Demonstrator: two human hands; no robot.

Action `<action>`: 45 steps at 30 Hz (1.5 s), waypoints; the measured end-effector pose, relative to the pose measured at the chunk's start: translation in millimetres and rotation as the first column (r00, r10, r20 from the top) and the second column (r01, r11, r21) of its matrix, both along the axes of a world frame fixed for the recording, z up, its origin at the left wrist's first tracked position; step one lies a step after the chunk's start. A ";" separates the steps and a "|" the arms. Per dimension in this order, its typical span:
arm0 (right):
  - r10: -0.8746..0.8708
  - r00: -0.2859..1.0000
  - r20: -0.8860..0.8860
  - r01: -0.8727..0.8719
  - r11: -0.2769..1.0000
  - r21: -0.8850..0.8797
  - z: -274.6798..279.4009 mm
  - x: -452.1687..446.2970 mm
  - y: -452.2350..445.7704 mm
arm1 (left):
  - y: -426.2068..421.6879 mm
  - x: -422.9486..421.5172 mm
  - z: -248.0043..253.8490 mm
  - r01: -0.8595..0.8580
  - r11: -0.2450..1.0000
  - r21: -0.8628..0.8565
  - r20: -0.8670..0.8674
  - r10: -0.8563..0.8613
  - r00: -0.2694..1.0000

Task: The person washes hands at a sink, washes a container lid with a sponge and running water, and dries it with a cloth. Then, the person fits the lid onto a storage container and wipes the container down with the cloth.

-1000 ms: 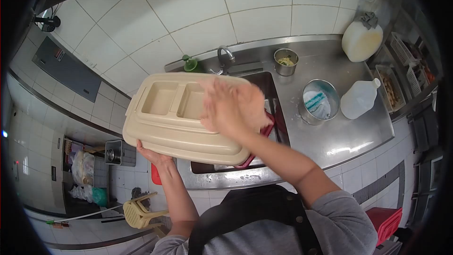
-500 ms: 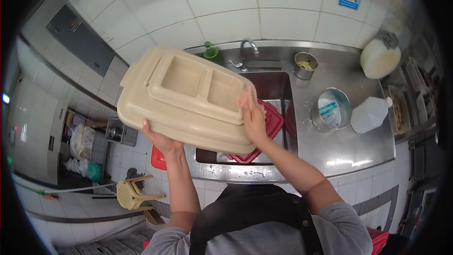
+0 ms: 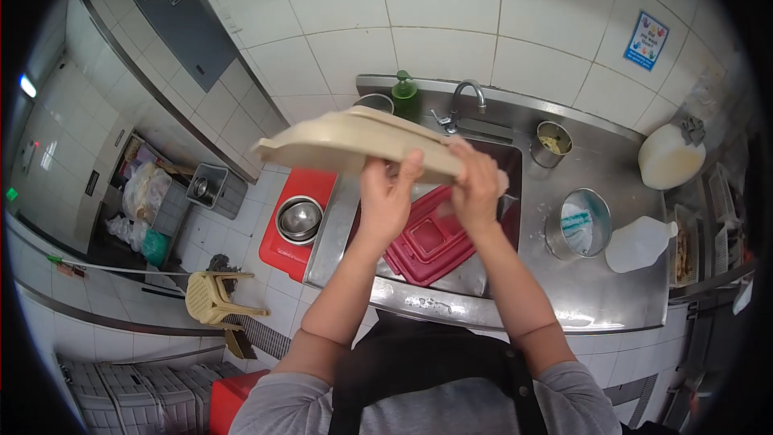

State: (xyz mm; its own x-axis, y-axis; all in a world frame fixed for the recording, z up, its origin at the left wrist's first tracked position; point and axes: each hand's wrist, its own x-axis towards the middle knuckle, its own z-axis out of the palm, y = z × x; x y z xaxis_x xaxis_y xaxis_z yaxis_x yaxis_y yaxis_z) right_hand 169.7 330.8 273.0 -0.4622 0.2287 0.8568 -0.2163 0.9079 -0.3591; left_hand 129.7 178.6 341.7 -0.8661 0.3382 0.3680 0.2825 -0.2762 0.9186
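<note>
A large beige plastic lid (image 3: 322,141) is held up over the left side of the sink, tilted so it shows almost edge-on. My left hand (image 3: 386,197) grips its near edge, the thumb pointing up and the other fingers partly hidden. At the lid's right end, my right hand (image 3: 477,184) is closed on the edge. Something pale and blurred shows beside the right fingers; I cannot make out what it is. Below, a dark red plastic lid (image 3: 427,238) lies in the steel sink (image 3: 443,306).
Behind the sink stand a faucet (image 3: 467,97) and a green pump bottle (image 3: 404,97). On the right counter are a small metal pot (image 3: 551,145), a larger pot (image 3: 578,225) with a teal-and-white item, and white jugs (image 3: 640,244). Metal bowls (image 3: 299,219) sit on a red surface (image 3: 310,185) at left.
The beige lid has tilted from showing its top face to nearly edge-on. My left hand has moved right along the near edge, closer to my right hand. The view has shifted left.
</note>
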 end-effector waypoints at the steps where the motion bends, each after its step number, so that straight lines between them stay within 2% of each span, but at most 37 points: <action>1: 0.002 1.000 -0.013 -0.002 1.000 -0.008 2.1 -0.2 10.5 | -3.5 -0.1 -0.4 -0.007 1.000 0.002 0.003 0.007 1.000; 3: -0.007 1.000 0.006 0.007 1.000 0.021 1.6 2.7 28.3 | -18.7 -5.4 2.6 0.151 0.981 -0.119 -0.106 -0.164 0.981; 4: -0.009 0.995 0.102 0.010 1.000 -0.012 2.8 8.6 33.6 | -33.9 -6.9 4.7 0.027 0.975 -0.221 -0.159 -0.064 0.985; 5: -0.011 0.980 0.196 0.021 0.999 -0.045 2.5 15.0 40.2 | -54.6 -13.6 -7.1 -0.120 0.971 -0.206 -0.140 0.092 0.986; 6: -0.038 0.982 0.187 0.046 0.998 -0.039 -9.6 16.8 50.2 | -75.6 -24.4 -28.0 -0.262 0.946 -0.192 -0.119 0.242 0.963; 7: -0.043 0.983 0.181 0.050 0.998 -0.037 -16.5 22.6 57.0 | -93.3 -33.9 -45.3 -0.464 0.879 -0.111 -0.079 0.457 0.886; 8: -0.081 0.954 0.290 0.115 0.988 -0.105 -22.7 30.1 62.1 | -109.0 -43.4 -64.7 -0.644 0.764 -0.042 -0.018 0.644 0.765; 9: -0.108 0.911 0.398 0.187 0.969 -0.164 -27.3 36.4 67.3 | -124.3 -56.7 -93.0 -0.640 0.767 -0.039 -0.018 0.640 0.768; 11: -0.143 0.894 0.425 0.237 0.956 -0.175 -30.9 41.6 74.5 | -146.2 -71.8 -140.9 -0.604 0.792 -0.091 0.308 0.599 0.739; 12: -0.165 0.876 0.453 0.282 0.937 -0.205 -31.2 41.9 76.4 | -142.9 -60.5 -146.3 -0.601 0.794 -0.093 0.311 0.597 0.740; 13: -0.184 0.857 0.481 0.328 0.916 -0.233 -31.2 41.7 78.1 | -131.7 -44.4 -149.1 -0.379 0.925 0.030 0.401 0.337 0.852; 14: -0.188 0.855 0.484 0.331 0.915 -0.229 -31.5 38.9 80.1 | -118.8 -32.8 -149.7 -0.137 0.975 0.176 0.448 0.045 0.893; 15: -0.198 0.869 0.453 0.338 0.906 -0.254 -32.1 33.8 81.9 | -105.7 -22.9 -142.0 -0.134 0.975 0.178 0.450 0.040 0.892; 17: -0.210 0.881 0.425 0.347 0.896 -0.276 -29.8 25.8 84.6 | -89.5 -5.4 -125.2 0.038 0.889 0.455 0.337 -0.212 0.917; 18: -0.256 0.868 0.426 0.389 0.884 -0.259 -27.3 21.0 85.8 | -88.6 -3.6 -120.9 0.193 0.820 0.539 0.271 -0.386 0.882; 19: -0.301 0.854 0.425 0.428 0.870 -0.244 -25.0 15.8 86.5 | -84.7 -2.9 -116.0 0.191 0.820 0.540 0.272 -0.384 0.882; 20: -0.298 0.855 0.424 0.425 0.872 -0.244 -26.1 10.6 89.8 | -76.5 -3.4 -110.8 0.090 0.887 0.452 0.311 -0.251 0.917; 21: -0.284 0.906 0.313 0.393 0.839 -0.376 -30.4 5.2 95.5 | -66.9 -2.6 -98.0 -0.018 0.934 0.358 0.336 -0.111 0.935; 22: -0.280 0.940 0.196 0.341 0.797 -0.499 -32.4 0.1 97.2 | -59.4 -2.3 -86.9 -0.070 0.928 0.366 0.350 -0.067 0.934; 23: -0.277 0.941 0.195 0.338 0.798 -0.499 -34.6 -4.8 97.2 | -58.6 -2.2 -87.4 -0.073 0.928 0.366 0.349 -0.064 0.935; 24: -0.274 0.961 -0.037 0.182 0.728 -0.661 -28.9 -8.0 94.2 | -56.6 -1.8 -83.6 -0.109 0.959 0.261 0.246 0.044 0.968; 25: -0.299 0.918 -0.261 -0.009 0.643 -0.766 -24.2 -8.9 91.2 | -53.1 -0.2 -80.3 -0.159 0.975 0.157 0.132 0.139 0.982; 26: -0.154 0.889 -0.431 -0.297 0.522 -0.800 -22.4 -9.8 83.1 | -45.8 4.7 -77.6 -0.207 0.957 0.205 0.081 0.194 0.978; 27: -0.158 0.890 -0.429 -0.293 0.523 -0.801 -18.2 -14.3 72.2 | -45.8 3.2 -77.6 -0.204 0.957 0.204 0.084 0.191 0.978; 29: 0.278 0.837 -0.472 -0.544 0.511 -0.665 -12.5 -24.5 49.6 | -48.6 3.1 -79.7 -0.237 0.970 0.057 -0.026 0.239 0.971; 31: 0.375 0.880 -0.293 -0.472 0.766 -0.437 35.4 -35.1 17.9 | -49.9 4.8 -76.4 -0.231 0.971 0.052 -0.007 0.232 0.973; 33: 0.358 0.932 -0.061 -0.363 0.921 -0.144 34.8 -64.0 18.6 | -54.7 6.1 -77.2 -0.222 0.974 0.048 0.010 0.221 0.975; 34: 0.137 0.989 0.050 -0.133 0.988 -0.081 29.7 -71.6 5.7 | -60.0 5.9 -79.2 -0.209 0.976 0.056 0.057 0.205 0.977; 35: -0.101 0.984 0.144 0.101 0.995 0.005 23.7 -80.1 -10.6 | -64.9 3.7 -80.3 -0.194 0.979 0.064 0.104 0.187 0.977; 37: -0.082 0.931 0.357 0.113 0.991 -0.068 -1.5 -83.7 -45.5 | -73.0 -8.2 -81.1 -0.194 0.977 0.093 0.138 0.180 0.974; 39: 0.229 0.921 0.316 -0.186 0.970 -0.159 -19.6 -65.8 -102.6 | -79.3 -19.3 -80.0 -0.196 0.974 0.117 0.184 0.173 0.968; 41: 0.432 0.796 0.423 -0.447 0.892 -0.069 -62.0 -31.0 -124.5 | -86.3 -33.0 -70.1 -0.337 0.920 0.200 0.187 0.302 0.935; 42: 0.425 0.799 0.424 -0.437 0.896 -0.075 -66.0 -32.6 -122.9 | -95.9 -38.8 -65.0 -0.338 0.924 0.180 0.194 0.303 0.933; 44: -0.005 0.823 0.568 -0.157 0.959 0.237 -69.2 -40.7 -112.3 | -108.1 -48.5 -61.8 -0.317 0.932 0.178 0.176 0.287 0.942; 45: -0.009 0.852 0.524 -0.057 0.992 0.110 -70.7 -53.1 -98.4 | -115.3 -53.5 -61.9 -0.295 0.939 0.177 0.148 0.271 0.951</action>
State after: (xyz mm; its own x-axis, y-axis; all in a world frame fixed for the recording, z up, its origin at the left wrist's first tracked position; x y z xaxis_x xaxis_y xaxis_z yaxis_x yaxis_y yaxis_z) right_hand 116.6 232.4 202.3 -0.8529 0.1257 0.5067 -0.0488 0.9472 -0.3170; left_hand 76.2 63.3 279.9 -0.9572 0.0049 0.2894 0.2662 -0.3777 0.8868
